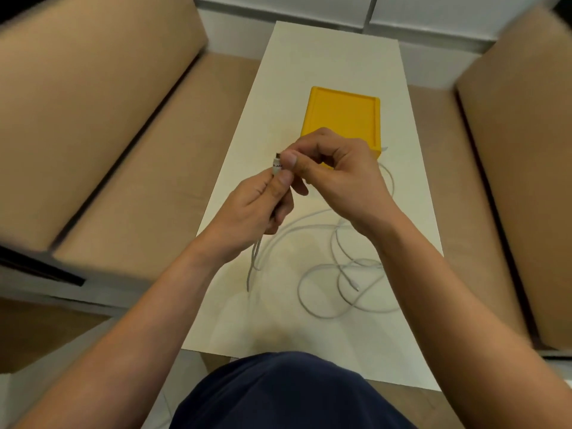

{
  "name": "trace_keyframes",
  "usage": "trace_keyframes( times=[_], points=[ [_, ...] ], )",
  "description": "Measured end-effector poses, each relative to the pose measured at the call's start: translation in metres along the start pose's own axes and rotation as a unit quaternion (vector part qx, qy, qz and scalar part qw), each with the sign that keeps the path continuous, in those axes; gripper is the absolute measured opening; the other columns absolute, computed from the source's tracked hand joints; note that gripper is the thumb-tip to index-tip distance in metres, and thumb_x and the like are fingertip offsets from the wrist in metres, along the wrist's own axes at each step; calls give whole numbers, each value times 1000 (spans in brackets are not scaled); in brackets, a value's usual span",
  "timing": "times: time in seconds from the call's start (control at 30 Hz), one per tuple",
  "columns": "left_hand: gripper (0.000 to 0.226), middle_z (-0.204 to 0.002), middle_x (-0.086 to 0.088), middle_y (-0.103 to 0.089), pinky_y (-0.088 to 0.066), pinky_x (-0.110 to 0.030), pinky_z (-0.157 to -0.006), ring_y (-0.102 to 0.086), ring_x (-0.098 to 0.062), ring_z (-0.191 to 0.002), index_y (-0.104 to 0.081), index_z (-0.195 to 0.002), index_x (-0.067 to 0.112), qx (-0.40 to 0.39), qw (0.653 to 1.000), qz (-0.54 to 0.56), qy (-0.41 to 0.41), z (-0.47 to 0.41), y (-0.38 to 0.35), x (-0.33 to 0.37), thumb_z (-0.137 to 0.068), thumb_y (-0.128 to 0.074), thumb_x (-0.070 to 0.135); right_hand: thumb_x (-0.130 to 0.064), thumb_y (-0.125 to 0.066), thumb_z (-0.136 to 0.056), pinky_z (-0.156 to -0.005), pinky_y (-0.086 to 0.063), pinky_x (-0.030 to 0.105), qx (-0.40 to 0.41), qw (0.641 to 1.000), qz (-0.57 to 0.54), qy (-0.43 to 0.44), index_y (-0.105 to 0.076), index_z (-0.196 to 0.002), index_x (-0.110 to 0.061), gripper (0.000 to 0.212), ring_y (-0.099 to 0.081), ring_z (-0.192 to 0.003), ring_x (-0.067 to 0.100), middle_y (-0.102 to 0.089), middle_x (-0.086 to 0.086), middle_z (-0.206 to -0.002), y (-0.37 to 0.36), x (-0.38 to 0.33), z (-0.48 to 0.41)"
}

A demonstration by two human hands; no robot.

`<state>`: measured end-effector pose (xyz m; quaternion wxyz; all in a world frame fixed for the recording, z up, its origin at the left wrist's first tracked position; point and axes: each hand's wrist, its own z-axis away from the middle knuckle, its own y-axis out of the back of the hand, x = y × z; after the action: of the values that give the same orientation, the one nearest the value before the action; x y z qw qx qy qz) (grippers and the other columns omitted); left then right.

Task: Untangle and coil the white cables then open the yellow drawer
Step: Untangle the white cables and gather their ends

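White cables point(322, 275) lie in tangled loops on the near half of the white table point(334, 57). My left hand point(257, 209) grips one cable just below its plug point(277, 165), which sticks up between both thumbs. My right hand point(337, 174) pinches the same plug end from the right, fingers curled. From my left fist the cable hangs down and trails onto the table. A second plug tip point(356, 287) lies free inside the loops. The yellow drawer box point(343, 114) stands behind my hands, its front hidden by my right hand.
Brown cardboard boxes point(93, 119) flank the table on the left, and another cardboard box point(520, 168) stands on the right. White walls or cabinets point(402, 13) stand beyond the far edge. My dark-clothed knee point(288, 394) is at the near edge.
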<state>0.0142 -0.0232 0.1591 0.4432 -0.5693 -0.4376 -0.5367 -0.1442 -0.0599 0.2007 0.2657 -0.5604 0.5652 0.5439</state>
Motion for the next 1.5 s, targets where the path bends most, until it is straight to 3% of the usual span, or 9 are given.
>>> trace_keyframes(
  times=[0.13, 0.27, 0.6, 0.67, 0.87, 1.07, 1.27, 1.4, 1.5],
  points=[
    [34, -59, 5, -35, -22, -29, -50, -27, -14, -54, -65, -100, 21, 20, 998, -54, 13, -3, 5, -5, -112, -36, 36, -37, -65, -100, -72, -57, 30, 34, 992, 20, -119, -74, -117, -28, 22, -70, -85, 14, -74, -9, -99, 2, 35, 17],
    [34, -64, 9, -36, -30, -14, -52, -33, -6, -56, -63, -94, 20, 31, 996, -84, 12, -2, 7, -8, -112, -38, 34, -39, -66, -98, -76, -52, 26, 22, 964, 151, -219, -77, -105, -29, 17, -67, -83, 5, -75, -16, -100, 13, 98, 58],
    [37, -64, 11, -37, -30, -18, -53, -34, -8, -59, -61, -88, 20, 18, 991, -129, 11, -1, -1, -19, -110, -40, 40, -68, -64, -83, -72, -53, 36, -200, 856, 360, -312, -69, -96, -26, 45, -63, -86, 15, -66, -8, -95, -34, 161, 131],
    [37, -63, 13, -38, -29, -20, -54, -35, -8, -59, -62, -88, 22, 12, 990, -137, 11, 0, -3, -21, -110, -39, 41, -54, -62, -90, -75, -54, 38, -231, 840, 387, -301, -66, -99, -23, 33, -62, -90, 20, -62, -4, -101, -43, 164, 134],
    [38, -65, 9, -37, -29, -21, -54, -33, -10, -61, -62, -91, 20, 23, 990, -140, 16, 4, -1, -24, -110, -39, 44, -28, -42, -105, -76, -57, 42, -169, 898, 248, -323, -50, -98, -18, 15, -68, -79, 22, -73, -1, -93, -35, 144, 118],
    [38, -66, 6, -36, -28, -23, -53, -32, -10, -59, -62, -88, 21, 58, 989, -136, 23, 8, 3, -23, -109, -41, 44, -8, -58, -102, -75, -57, 40, 3, 932, -165, -322, -51, -112, -4, 13, -72, -78, 25, -76, 11, -104, -21, 79, 84],
    [38, -49, 15, -44, -28, -33, -54, -38, -5, -45, -68, -73, 26, 129, 985, -93, 67, 4, -2, -15, -95, -60, 56, -8, -55, -105, -48, -46, 33, 26, 975, -130, -176, -42, -104, -10, 13, -73, -69, 30, -75, -6, -117, -15, 31, 68],
    [46, -54, 5, -31, -22, -29, -49, -25, -13, -48, -70, -71, 25, 144, 984, -29, 104, 1, 1, -8, -78, -74, 70, -11, -58, -103, -50, -51, 40, 17, 989, -68, -132, -43, -98, -20, 17, -74, -70, 25, -75, -8, -113, -20, 30, 71],
    [33, -50, 11, -45, -28, -19, -44, -32, -6, -42, -71, -75, 19, 96, 986, -74, 112, 0, -2, -2, -93, -72, 47, -11, -62, -101, -55, -59, 36, 15, 995, -32, -98, -46, -95, -24, 21, -76, -78, 18, -74, -9, -100, -29, 34, 74]
  ],
)
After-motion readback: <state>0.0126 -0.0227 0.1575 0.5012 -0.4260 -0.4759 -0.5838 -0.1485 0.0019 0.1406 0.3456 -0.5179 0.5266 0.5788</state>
